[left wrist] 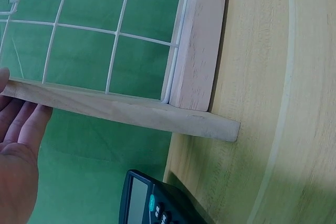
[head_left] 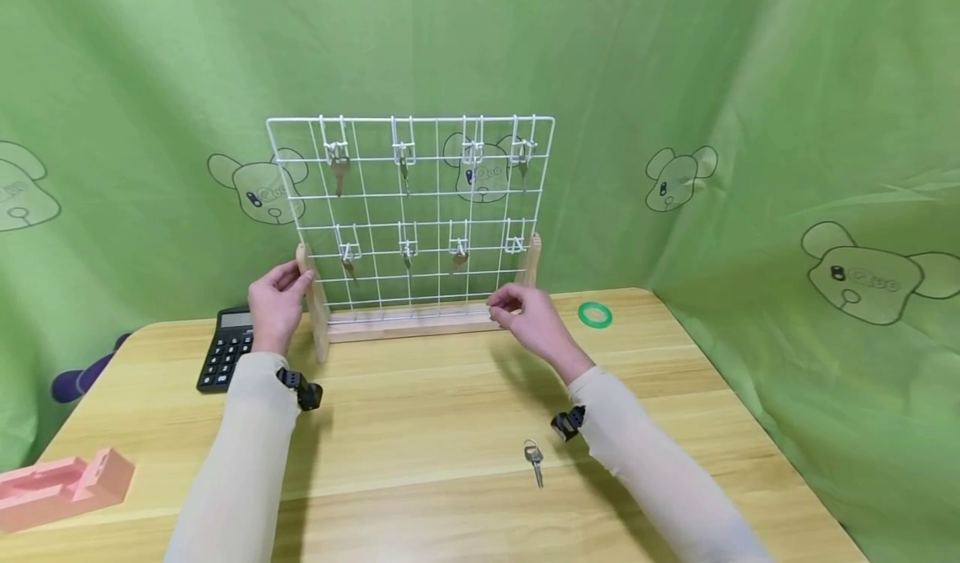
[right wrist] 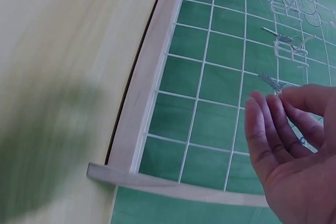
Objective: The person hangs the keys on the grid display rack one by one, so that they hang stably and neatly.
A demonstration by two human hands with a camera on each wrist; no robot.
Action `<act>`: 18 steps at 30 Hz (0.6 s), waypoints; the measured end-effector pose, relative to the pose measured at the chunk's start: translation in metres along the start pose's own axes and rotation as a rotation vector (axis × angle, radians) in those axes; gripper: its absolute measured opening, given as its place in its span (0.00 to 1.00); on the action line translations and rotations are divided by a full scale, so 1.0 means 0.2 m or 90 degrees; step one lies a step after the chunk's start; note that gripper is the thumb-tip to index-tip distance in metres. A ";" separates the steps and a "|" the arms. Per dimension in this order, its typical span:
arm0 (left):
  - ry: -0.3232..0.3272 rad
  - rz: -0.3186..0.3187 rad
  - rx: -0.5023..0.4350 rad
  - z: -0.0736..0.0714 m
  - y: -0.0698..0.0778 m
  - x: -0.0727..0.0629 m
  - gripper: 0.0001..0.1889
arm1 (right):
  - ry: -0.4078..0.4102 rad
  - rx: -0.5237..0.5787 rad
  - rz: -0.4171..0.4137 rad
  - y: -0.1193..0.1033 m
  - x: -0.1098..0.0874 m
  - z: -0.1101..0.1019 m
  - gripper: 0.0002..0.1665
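Note:
A white wire grid rack (head_left: 437, 193) stands upright in a wooden base (head_left: 405, 324). Several keys, among them a brownish key (head_left: 340, 175), hang from its hooks. My left hand (head_left: 277, 304) grips the left wooden side post (left wrist: 105, 107), thumb on one side and fingers on the other. In front of the rack's lower right part is my right hand (head_left: 528, 321), its fingers loosely bent with nothing visible between them. Past its fingertips in the right wrist view hangs a key (right wrist: 271, 82). Another key with a ring (head_left: 534, 463) lies on the table near my right forearm.
A black calculator (head_left: 225, 354) lies left of the rack, partly behind my left wrist. To the right is a green ring (head_left: 595, 314). A pink block-like holder (head_left: 67, 488) sits at the table's left front. Green curtains (head_left: 600, 46) surround the wooden table (head_left: 420, 454).

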State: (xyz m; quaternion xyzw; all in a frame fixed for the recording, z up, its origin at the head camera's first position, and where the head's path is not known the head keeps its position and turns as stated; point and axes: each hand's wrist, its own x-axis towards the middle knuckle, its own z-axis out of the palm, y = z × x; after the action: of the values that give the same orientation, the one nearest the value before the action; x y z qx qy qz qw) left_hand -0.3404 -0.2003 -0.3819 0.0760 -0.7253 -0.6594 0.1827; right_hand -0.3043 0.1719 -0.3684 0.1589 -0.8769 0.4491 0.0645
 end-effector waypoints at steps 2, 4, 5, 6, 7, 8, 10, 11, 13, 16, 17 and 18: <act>0.001 0.003 0.004 0.00 0.00 0.00 0.23 | -0.022 -0.008 0.002 0.01 -0.03 -0.01 0.08; 0.001 0.001 0.006 0.00 0.00 0.00 0.23 | -0.045 -0.018 0.003 0.03 -0.07 -0.03 0.08; 0.000 -0.002 0.007 0.00 0.00 0.00 0.23 | -0.057 -0.023 0.006 0.03 -0.09 -0.04 0.08; 0.000 -0.003 0.009 0.00 0.00 0.00 0.23 | -0.070 -0.028 0.006 0.04 -0.11 -0.04 0.08; 0.000 -0.004 0.010 0.00 0.00 -0.01 0.23 | -0.080 -0.033 0.006 0.05 -0.13 -0.05 0.07; 0.000 -0.004 0.010 0.00 0.00 -0.01 0.23 | -0.089 -0.039 0.006 0.06 -0.15 -0.06 0.07; 0.001 -0.002 0.013 0.00 0.01 -0.01 0.23 | -0.103 -0.052 0.000 0.08 -0.19 -0.07 0.06; 0.002 -0.002 0.016 -0.01 0.01 -0.01 0.23 | -0.109 -0.056 -0.004 0.09 -0.21 -0.08 0.06; 0.002 0.000 0.019 -0.01 0.01 -0.01 0.23 | -0.122 -0.057 -0.013 0.12 -0.25 -0.08 0.06; 0.002 -0.004 0.028 0.00 0.01 -0.01 0.23 | -0.149 -0.058 -0.031 0.15 -0.31 -0.08 0.06; 0.002 -0.007 0.030 0.00 0.01 -0.01 0.23 | -0.158 -0.059 -0.034 0.16 -0.32 -0.09 0.06; 0.002 -0.009 0.031 0.00 0.01 -0.01 0.23 | -0.166 -0.061 -0.038 0.17 -0.34 -0.09 0.06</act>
State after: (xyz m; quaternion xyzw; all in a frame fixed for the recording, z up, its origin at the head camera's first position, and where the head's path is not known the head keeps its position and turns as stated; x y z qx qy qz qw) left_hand -0.3381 -0.2000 -0.3797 0.0867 -0.7403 -0.6427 0.1772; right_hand -0.2517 0.2195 -0.4020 0.2386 -0.8932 0.3799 -0.0294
